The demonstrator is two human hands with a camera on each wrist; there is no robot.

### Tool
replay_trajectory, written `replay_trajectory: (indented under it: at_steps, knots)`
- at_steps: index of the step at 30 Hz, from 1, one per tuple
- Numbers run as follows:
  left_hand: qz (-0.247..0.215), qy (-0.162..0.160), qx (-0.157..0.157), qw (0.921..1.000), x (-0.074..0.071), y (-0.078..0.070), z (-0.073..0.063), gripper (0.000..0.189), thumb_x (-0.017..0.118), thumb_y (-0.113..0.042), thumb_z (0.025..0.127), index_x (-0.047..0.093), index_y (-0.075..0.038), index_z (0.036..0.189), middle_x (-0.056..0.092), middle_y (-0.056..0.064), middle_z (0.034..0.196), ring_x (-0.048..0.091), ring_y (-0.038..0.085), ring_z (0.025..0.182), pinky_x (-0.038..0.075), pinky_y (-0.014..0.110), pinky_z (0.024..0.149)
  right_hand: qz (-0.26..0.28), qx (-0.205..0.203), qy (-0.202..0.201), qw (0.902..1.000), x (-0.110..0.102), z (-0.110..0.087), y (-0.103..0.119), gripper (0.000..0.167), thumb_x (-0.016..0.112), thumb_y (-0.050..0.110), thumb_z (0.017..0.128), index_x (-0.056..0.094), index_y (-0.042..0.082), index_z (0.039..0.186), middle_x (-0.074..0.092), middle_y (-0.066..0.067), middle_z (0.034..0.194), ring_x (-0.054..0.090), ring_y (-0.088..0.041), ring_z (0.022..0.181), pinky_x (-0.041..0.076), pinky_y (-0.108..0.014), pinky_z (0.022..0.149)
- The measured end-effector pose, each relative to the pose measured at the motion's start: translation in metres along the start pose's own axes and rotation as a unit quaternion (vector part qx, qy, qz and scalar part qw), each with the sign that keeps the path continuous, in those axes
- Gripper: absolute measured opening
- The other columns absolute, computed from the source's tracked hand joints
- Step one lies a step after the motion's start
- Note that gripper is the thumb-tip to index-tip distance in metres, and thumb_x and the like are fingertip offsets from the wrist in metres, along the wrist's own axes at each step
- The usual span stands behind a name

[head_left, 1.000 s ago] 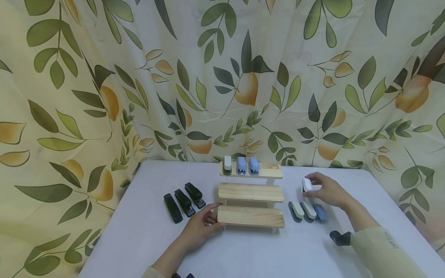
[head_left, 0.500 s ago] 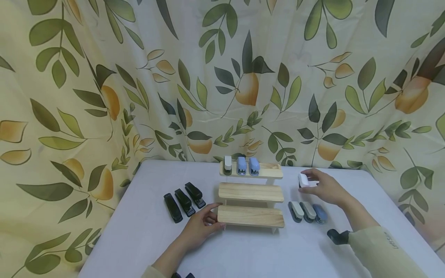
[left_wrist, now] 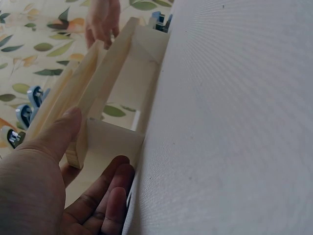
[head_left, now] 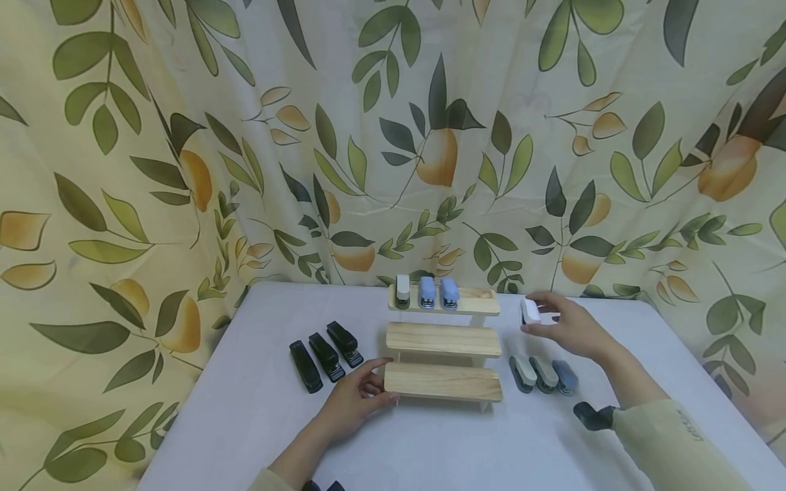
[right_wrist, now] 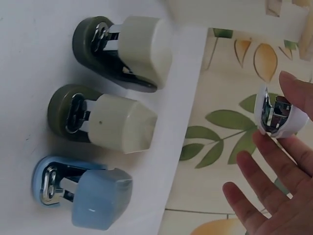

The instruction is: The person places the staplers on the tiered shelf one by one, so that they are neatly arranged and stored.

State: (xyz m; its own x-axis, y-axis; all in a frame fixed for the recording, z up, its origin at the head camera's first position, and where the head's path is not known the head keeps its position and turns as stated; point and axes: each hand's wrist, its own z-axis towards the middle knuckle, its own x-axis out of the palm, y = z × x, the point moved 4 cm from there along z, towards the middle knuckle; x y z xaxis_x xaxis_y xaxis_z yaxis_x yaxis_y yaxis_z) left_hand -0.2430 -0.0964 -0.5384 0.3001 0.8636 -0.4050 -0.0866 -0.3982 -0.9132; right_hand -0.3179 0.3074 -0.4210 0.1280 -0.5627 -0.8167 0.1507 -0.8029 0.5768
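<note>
The left hand (head_left: 351, 407) is pinching the left end of the rack (head_left: 443, 339) at its lowest board; the right hand (head_left: 571, 329) is holding the white stapler (head_left: 530, 311) between thumb and fingertips, apparently clear of the desk (head_left: 245, 423), to the right of the rack and not touching it. That fingertip hold is covering little surface, so a knock against a board could be twisting the stapler loose. Only the rack's left end is getting support, so a push on its right end could be swinging it round and toppling the three staplers (head_left: 426, 292) standing on its top board. Right of the rack, two pale staplers (head_left: 543, 374) and a blue stapler (head_left: 565, 376) are sitting near the forearm, where a dipping wrist could be scattering them.
</note>
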Motion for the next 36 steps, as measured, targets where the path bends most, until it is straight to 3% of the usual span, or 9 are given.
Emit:
replay_trajectory:
  at_steps: [14,36]
  knots:
    - [0.004,0.003,-0.003,1.0000,0.000,0.000,0.000,0.064,0.081,-0.045,0.088,0.053,-0.041,0.146,0.071,-0.009,0.101,0.066,0.011,0.096,0.048,0.034,0.081,0.011,-0.028,-0.013,0.9995,-0.007,0.000,0.023,0.074,0.077,0.038,0.094,0.043,0.003,0.151,0.054,-0.025,0.146,0.048,-0.048,0.138,0.037,-0.068,0.112]
    - [0.002,0.003,-0.006,1.0000,0.000,-0.001,-0.001,0.064,0.081,-0.045,0.088,0.054,-0.040,0.146,0.071,-0.008,0.100,0.066,0.011,0.096,0.049,0.032,0.080,0.022,-0.057,-0.028,0.9977,-0.014,0.002,0.054,0.073,0.078,0.042,0.093,0.047,0.009,0.150,0.058,-0.020,0.144,0.052,-0.045,0.135,0.041,-0.066,0.108]
